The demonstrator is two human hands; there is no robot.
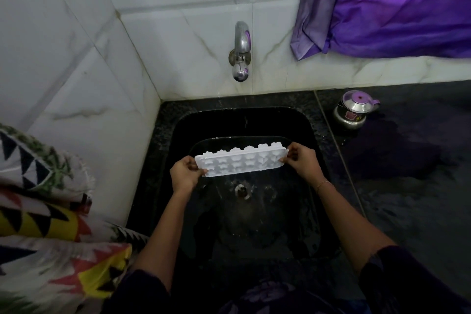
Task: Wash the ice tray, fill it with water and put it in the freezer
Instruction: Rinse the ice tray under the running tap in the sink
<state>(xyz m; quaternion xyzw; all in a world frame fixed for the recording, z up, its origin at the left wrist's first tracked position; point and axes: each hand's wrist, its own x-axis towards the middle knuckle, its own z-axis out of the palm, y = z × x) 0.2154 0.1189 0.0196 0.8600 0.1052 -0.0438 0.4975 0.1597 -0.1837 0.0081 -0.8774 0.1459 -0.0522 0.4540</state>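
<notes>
Head view: the ice tray (241, 162) is pinched at its ends by left hand (184, 173) and right hand (303, 160), tilted over the sink (178, 120). It could be dropped if the wet plastic slips.

The ice tray (240, 162) at centre is plain white against the glossy black sink (193, 120). The counter (407, 186) at right is black with fine pale speckles. The wall tiles (76, 58) are white, veined grey and tan. The tap (240, 51) is shiny silver. The curtain (395, 7) at upper right is purple. The cloth (51, 211) at lower left shows black, yellow, red and green triangles on white.
</notes>
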